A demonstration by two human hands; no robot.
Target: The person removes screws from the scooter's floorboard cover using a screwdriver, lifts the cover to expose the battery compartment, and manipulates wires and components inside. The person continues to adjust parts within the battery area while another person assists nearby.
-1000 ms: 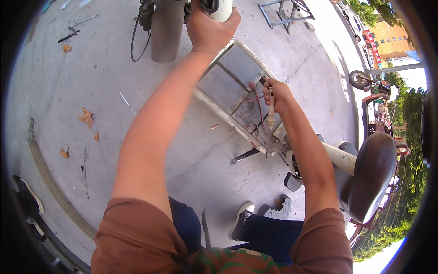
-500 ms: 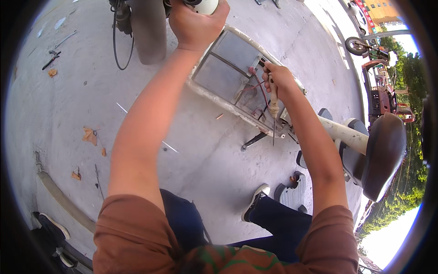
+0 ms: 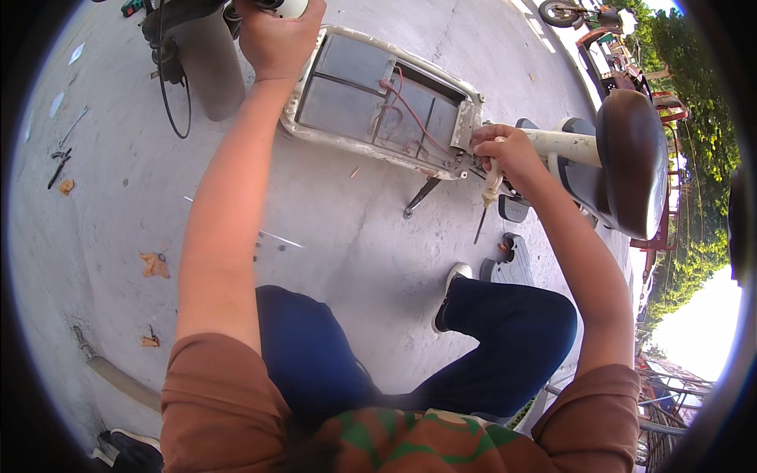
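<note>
My right hand [image 3: 509, 154] is closed round a screwdriver [image 3: 493, 185] with a cream handle. Its thin shaft points down and toward me. The fingertips are close to the rear end of an electric scooter's open footboard frame [image 3: 371, 155], beside a small pale plate [image 3: 464, 126]. Inside the frame lie grey battery blocks [image 3: 339, 109], crossed by a loose red wire [image 3: 414, 113]. At the upper edge my left hand [image 3: 277, 39] wraps round a rounded white part [image 3: 293, 8] of the scooter's front end, mostly cut off by the picture's rim.
The scooter's brown seat [image 3: 635, 165] stands at the right, its front wheel [image 3: 206, 67] at the upper left. A kickstand [image 3: 422, 197] props it. Pliers [image 3: 59, 167] and a wrench [image 3: 72, 126] lie on the concrete at the left. Grey plastic covers [image 3: 509, 260] lie near my shoe.
My view has shifted, and the scooter appears further left and higher. My right hand has moved from above the battery compartment to its rear end, still holding the screwdriver. My left hand keeps its grip.
</note>
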